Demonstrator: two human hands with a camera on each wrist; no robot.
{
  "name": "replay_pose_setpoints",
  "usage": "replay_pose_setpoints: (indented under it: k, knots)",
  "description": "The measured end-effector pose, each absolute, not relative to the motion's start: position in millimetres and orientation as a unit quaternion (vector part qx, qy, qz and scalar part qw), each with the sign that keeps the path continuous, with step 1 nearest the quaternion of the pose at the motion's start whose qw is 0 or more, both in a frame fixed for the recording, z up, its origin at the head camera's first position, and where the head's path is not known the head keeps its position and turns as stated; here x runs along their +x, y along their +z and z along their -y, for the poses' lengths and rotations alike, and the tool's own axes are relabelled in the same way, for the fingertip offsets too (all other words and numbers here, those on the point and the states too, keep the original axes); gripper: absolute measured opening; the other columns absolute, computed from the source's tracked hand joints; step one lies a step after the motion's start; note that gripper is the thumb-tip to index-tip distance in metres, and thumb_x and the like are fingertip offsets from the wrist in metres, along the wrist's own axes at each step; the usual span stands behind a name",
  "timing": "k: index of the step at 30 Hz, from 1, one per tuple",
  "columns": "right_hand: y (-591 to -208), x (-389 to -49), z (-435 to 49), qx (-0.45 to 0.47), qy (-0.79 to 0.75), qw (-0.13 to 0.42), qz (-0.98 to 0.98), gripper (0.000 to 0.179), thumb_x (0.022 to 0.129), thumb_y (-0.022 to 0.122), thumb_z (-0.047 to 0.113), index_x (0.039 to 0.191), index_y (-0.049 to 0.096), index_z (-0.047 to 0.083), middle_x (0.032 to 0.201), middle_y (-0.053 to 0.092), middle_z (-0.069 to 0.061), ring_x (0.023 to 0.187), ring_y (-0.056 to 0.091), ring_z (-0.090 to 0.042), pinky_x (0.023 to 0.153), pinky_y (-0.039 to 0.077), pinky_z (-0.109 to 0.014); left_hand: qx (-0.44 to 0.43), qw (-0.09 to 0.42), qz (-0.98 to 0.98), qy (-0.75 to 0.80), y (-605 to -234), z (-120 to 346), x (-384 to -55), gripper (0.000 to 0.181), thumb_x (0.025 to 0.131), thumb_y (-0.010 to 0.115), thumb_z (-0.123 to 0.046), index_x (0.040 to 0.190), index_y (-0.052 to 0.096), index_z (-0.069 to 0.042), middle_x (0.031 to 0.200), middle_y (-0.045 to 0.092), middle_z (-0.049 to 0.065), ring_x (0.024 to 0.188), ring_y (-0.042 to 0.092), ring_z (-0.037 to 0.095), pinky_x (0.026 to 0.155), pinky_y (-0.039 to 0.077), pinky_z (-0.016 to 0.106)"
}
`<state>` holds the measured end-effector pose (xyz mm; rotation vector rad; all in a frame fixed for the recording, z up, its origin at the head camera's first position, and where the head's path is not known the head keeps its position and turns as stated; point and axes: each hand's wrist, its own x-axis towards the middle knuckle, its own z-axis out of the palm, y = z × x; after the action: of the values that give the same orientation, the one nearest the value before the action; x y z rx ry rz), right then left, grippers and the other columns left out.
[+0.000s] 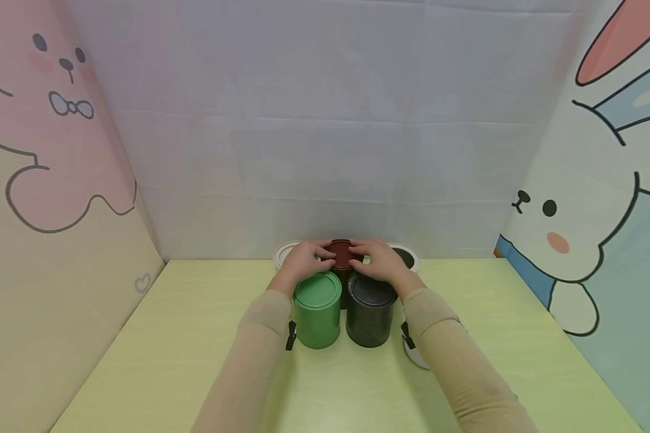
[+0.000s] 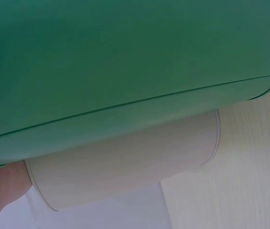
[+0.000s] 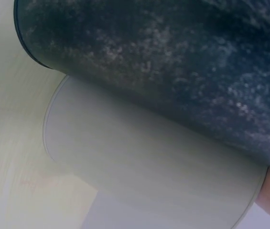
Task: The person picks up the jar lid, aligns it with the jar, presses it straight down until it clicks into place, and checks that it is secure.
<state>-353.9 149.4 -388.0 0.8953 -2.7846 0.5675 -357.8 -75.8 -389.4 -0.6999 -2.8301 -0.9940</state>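
A dark red can (image 1: 341, 255) with a lid stands in the middle of a group, partly hidden behind a green can (image 1: 317, 316) and a black can (image 1: 369, 319). My left hand (image 1: 305, 260) holds its top edge from the left, fingers and thumb bent at the lid's rim. From the right, my right hand (image 1: 380, 260) holds the same rim. Both wrists pass close over the front cans. In the left wrist view the green can (image 2: 135, 57) fills the top. The mottled black can (image 3: 173, 71) does so in the right wrist view.
White cans stand behind: one at back left (image 1: 284, 249), one at back right (image 1: 414, 255) with a dark round top inside its rim. A white round piece (image 1: 418, 359) lies partly under my right forearm. Behind the pale yellow table (image 1: 206, 337) hangs a white cloth (image 1: 325, 150).
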Motion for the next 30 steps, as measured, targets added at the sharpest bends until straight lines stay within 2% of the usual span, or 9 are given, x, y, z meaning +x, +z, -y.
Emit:
replay_pose_setpoints:
  k: [30]
  knots:
    - [-389.1,-350.3,-145.7,0.282,0.153,0.099,0.942,0.041,0.097,0.06,0.029,0.131,0.065,0.006,0.145,0.053,-0.007,0.13,0.047,-0.034,0.106,0.039,-0.048,-0.242,0.03,0.921,-0.304,-388.4,76.7,-356.8,0.024,0.094,0.07,-0.021,0.114,0.076,-0.01,0.142,0.055,0.007,0.132,0.049,0.028,0.108,0.04,0.041]
